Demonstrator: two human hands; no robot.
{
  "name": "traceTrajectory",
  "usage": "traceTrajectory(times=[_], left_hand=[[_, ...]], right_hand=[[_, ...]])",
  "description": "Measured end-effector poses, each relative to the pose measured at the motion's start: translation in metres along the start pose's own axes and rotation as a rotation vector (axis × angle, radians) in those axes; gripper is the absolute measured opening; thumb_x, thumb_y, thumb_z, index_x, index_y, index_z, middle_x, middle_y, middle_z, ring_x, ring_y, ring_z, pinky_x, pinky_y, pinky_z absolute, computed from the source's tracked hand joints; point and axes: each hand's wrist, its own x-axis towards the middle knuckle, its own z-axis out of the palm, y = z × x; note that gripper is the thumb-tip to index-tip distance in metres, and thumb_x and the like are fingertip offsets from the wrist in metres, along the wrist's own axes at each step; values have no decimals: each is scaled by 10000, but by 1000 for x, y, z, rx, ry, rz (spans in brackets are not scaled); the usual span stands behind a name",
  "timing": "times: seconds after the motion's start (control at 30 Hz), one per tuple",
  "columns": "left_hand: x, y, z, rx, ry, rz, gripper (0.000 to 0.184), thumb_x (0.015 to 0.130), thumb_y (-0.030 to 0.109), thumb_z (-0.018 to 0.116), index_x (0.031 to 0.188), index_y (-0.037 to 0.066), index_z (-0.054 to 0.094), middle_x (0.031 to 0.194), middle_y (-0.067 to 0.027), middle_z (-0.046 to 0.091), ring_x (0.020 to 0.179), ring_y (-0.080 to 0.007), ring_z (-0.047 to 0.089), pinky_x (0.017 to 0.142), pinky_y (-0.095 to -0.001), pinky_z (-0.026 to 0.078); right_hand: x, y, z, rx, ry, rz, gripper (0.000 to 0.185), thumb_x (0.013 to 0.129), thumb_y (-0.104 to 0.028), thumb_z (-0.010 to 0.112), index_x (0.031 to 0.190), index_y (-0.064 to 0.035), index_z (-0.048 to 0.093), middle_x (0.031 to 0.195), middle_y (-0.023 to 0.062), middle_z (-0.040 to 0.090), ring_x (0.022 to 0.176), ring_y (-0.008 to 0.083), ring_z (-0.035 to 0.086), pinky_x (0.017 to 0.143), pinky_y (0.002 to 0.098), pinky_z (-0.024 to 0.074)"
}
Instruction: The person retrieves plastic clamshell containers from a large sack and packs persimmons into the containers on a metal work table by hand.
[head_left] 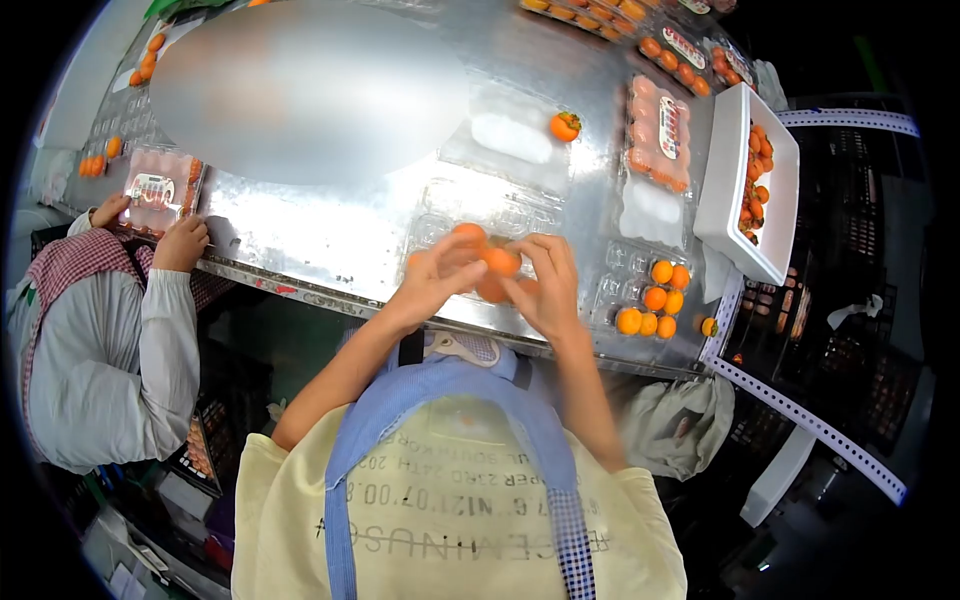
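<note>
An orange persimmon lies between the fingertips of my two hands, over a clear plastic tray near the table's front edge. My right hand curves around it with thumb and fingers. My left hand is at the left side of the fruit, its fingers smeared by motion, so its hold cannot be made out. Beneath my hands more persimmons sit in the tray, partly hidden. To the right, a clear tray holds several yellow-orange persimmons. A single persimmon with a green calyx lies farther back.
A white foam box of persimmons stands at the right, beside a closed labelled pack. At left, a co-worker's hands hold another labelled pack. A white perforated rail runs along the right. A blurred patch covers the back left.
</note>
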Motion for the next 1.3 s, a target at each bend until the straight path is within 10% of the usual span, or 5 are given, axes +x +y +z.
traceTrajectory(times=[0.47,0.67,1.0,1.2,1.3], left_hand=[[-4,3,13,589,58,419,529,714,-35,695,1198,-12,482,1140,-113,534,1028,-172,551,891,-294,464],[5,29,-28,-685,160,246,428,869,202,508,1243,7,433,1114,-139,527,1060,-273,531,867,-357,474],[-8,32,-128,-1070,292,262,416,904,471,465,944,65,546,748,-96,556,416,-90,388,300,-179,231],[-4,-4,-11,359,154,202,348,939,300,409,1162,48,497,1073,-70,532,996,-194,511,910,-324,391],[2,4,25,908,81,495,351,884,220,476,1178,28,500,1117,-117,542,1052,-229,503,927,-346,378]], right_hand=[[-17,-14,13,1068,-160,569,546,795,-44,655,1276,0,399,1199,104,507,1034,188,543,877,314,457],[-12,-7,26,1026,-156,613,472,838,-66,615,1268,-22,427,1143,100,547,985,146,562,855,277,454],[-1,19,30,711,-131,608,248,859,-117,599,1070,12,581,934,74,629,873,112,581,763,257,469],[13,-14,30,1608,-304,869,502,950,-422,387,1243,-19,446,1160,136,535,1027,214,547,851,356,473],[-3,-5,35,1697,19,1187,533,939,-449,389,1213,3,455,1165,134,521,1047,239,526,836,388,478]])
